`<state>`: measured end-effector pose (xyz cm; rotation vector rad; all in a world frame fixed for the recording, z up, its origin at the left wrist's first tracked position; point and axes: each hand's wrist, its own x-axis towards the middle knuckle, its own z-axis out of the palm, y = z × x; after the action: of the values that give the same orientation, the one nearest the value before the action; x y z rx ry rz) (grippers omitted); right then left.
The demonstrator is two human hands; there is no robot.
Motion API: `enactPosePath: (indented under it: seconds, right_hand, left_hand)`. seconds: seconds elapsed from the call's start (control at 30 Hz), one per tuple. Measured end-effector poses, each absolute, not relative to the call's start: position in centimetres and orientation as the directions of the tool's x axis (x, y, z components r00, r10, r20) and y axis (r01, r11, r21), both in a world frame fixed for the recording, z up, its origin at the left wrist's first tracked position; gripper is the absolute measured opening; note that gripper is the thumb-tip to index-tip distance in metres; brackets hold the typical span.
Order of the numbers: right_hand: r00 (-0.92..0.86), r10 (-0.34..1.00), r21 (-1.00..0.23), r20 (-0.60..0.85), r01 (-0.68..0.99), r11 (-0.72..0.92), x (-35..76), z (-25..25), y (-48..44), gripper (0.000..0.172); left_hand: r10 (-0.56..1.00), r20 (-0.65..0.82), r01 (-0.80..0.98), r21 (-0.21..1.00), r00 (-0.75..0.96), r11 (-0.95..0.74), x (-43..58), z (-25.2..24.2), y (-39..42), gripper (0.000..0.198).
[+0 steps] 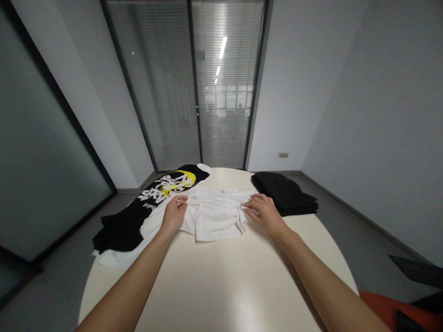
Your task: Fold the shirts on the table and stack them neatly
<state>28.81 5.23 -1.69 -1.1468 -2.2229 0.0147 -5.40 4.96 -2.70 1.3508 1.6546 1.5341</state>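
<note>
A white shirt (pixel 218 216) lies partly folded on the round table, its near edge turned up in a rough rectangle. At its left side is my left hand (pixel 176 211), fingers curled together at the fabric; what they pinch is too small to make out. My right hand (pixel 265 211) closes its fingers on the shirt's right edge, where the cloth is bunched. Left of the shirt, a black shirt with white lettering and a yellow print (pixel 169 189) is spread over more white cloth (pixel 117 259).
Dark folded clothes (pixel 285 193) are stacked at the table's back right. The pale table (pixel 214 286) has a curved edge. A red and black chair (pixel 394 311) stands at the lower right. Beyond the table are glass panels with blinds (pixel 166 92) and grey walls.
</note>
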Motion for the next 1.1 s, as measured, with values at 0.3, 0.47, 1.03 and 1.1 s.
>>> enactPosePath:
  seconds: [0.3,0.47,1.03,1.1]
  right_hand:
    - [0.223,0.799,-0.769,0.558,0.501,0.397,32.0,-1.8,7.2,0.049]
    - [0.422,0.763,-0.872,0.489,0.258,0.416,32.9,-2.6,8.5,0.052]
    - [0.394,0.808,-0.877,0.439,0.383,0.29,33.2,-2.8,8.4,0.052]
    - [0.378,0.814,-0.858,0.441,0.442,0.26,33.2,-2.6,8.1,0.051]
  left_hand:
    - [0.728,0.323,0.3,0.939,-0.605,-0.167,-9.1,-1.9,5.9,0.012]
    - [0.628,0.321,0.275,0.946,-0.709,-0.173,-10.3,-1.6,6.0,0.014]
    - [0.785,0.244,0.208,0.967,-0.57,-0.15,-10.3,-2.5,6.4,0.024]
    - [0.816,0.248,0.244,0.96,-0.522,-0.135,-10.1,-2.6,6.3,0.025]
